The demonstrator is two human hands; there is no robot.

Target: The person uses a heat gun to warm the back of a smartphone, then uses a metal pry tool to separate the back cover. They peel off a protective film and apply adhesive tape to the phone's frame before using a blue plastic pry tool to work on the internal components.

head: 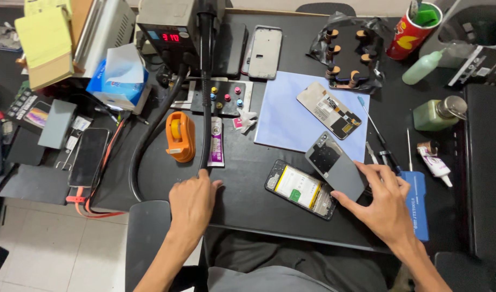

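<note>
My right hand point(386, 203) rests on the lower right corner of a grey phone back cover point(334, 164), fingers spread over it. The cover overlaps an opened phone body point(299, 188) with a yellow-edged battery showing, lying on the black table point(242, 200). A phone screen panel point(329, 110) lies face down on a pale blue mat point(286, 121). My left hand point(192, 203) lies flat near the table's front edge, fingertips by the thick black hose point(206, 108) of a hot air station point(169, 27). It holds nothing.
An orange tape dispenser point(180, 137) and a glue tube point(215, 143) lie left of centre. A blue tool point(419, 203), thin screwdrivers point(373, 127), a small white tube point(434, 161), green bottles point(434, 113), a tissue box point(118, 78), a phone frame point(265, 52) and a dark phone point(88, 157) surround the work area.
</note>
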